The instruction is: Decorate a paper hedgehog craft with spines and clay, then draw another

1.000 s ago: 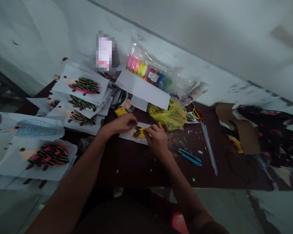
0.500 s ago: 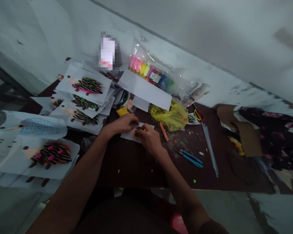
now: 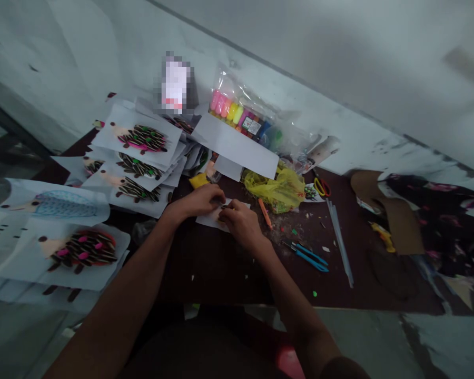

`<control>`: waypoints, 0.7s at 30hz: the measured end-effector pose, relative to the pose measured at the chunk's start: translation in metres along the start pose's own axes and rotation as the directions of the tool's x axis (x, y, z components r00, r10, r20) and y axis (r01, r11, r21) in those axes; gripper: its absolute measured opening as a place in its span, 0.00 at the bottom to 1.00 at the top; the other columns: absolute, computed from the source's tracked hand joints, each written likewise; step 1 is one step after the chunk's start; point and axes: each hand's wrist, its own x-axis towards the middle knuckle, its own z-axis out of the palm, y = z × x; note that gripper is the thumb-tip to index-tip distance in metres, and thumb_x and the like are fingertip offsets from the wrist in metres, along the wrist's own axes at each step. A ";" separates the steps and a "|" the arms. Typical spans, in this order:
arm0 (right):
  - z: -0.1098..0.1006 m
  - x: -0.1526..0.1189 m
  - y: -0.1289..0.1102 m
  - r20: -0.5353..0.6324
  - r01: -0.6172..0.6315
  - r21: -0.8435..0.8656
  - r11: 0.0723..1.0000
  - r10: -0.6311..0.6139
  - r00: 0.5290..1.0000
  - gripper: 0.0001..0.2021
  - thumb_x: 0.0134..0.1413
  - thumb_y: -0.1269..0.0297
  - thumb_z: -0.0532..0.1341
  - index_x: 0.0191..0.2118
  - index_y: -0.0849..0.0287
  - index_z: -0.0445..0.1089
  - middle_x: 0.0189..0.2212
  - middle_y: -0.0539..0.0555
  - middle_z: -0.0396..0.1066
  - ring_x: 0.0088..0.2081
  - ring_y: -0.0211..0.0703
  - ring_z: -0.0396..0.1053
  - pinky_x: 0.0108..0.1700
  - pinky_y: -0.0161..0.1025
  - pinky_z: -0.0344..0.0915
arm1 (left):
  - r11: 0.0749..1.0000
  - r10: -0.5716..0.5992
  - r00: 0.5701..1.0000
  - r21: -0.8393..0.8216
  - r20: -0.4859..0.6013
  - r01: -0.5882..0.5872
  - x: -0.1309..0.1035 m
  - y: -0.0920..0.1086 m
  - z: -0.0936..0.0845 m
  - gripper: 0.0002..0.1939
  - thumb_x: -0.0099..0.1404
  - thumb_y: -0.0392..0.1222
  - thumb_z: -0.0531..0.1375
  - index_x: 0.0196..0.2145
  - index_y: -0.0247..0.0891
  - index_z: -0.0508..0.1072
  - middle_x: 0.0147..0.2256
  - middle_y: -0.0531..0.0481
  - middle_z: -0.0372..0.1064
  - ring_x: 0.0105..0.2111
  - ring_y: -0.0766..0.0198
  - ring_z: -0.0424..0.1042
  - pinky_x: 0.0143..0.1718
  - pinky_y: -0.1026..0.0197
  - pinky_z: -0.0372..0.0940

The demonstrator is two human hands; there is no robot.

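"Where do we have the white sheet (image 3: 208,221)?"

"Flat on the tabletop (image 3: 217,268), roughly midway between its near and far edges, closer to the left edge than the right. We're covering part of it."

"And our left hand (image 3: 203,201)?"

"Loosely curled at the sheet's far left corner, fingers bent toward the thumb. We can't tell how wide the gap is or whether it has hold of anything."

"Our right hand (image 3: 243,225)?"

"Over the sheet's right side, fingers bunched together. We see a dark bit (image 3: 223,207) at the fingertips, but can't tell whether they grip it."

"What lies about us?"

"A yellow piece (image 3: 198,181) just beyond the left hand, and an orange stick (image 3: 265,213) to the right of the right hand, near a yellow bag (image 3: 286,190). We have blue snips (image 3: 311,257) farther right, and a green scrap (image 3: 315,293) close to the near edge."

"And toward the left edge?"

"Our stacked papers with spiny animals (image 3: 114,271), reaching the near left corner."
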 end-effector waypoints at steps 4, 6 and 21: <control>0.001 -0.001 0.001 0.002 0.006 0.007 1.000 -0.006 1.000 0.10 0.66 0.68 0.59 0.42 0.55 0.79 0.42 0.55 0.73 0.40 0.41 0.68 0.37 0.35 0.57 | 1.000 -0.001 1.000 0.002 -0.001 0.001 0.000 0.001 -0.001 0.10 0.62 0.34 0.57 0.39 0.36 0.77 0.42 0.45 0.74 0.43 0.58 0.72 0.48 0.58 0.66; 0.001 0.000 0.001 0.004 0.012 -0.008 1.000 -0.012 1.000 0.10 0.66 0.68 0.59 0.42 0.55 0.79 0.42 0.55 0.73 0.40 0.42 0.68 0.36 0.34 0.57 | 1.000 0.001 1.000 -0.001 -0.002 -0.001 0.000 0.001 -0.001 0.10 0.62 0.34 0.58 0.39 0.36 0.77 0.42 0.45 0.74 0.42 0.58 0.72 0.48 0.58 0.66; 0.004 0.002 0.002 0.014 0.015 -0.026 1.000 -0.015 1.000 0.11 0.64 0.70 0.59 0.41 0.53 0.80 0.41 0.54 0.74 0.42 0.43 0.69 0.36 0.35 0.59 | 1.000 -0.006 1.000 0.000 -0.007 0.006 0.001 0.000 0.000 0.11 0.61 0.32 0.57 0.39 0.36 0.77 0.42 0.44 0.75 0.42 0.58 0.73 0.48 0.58 0.66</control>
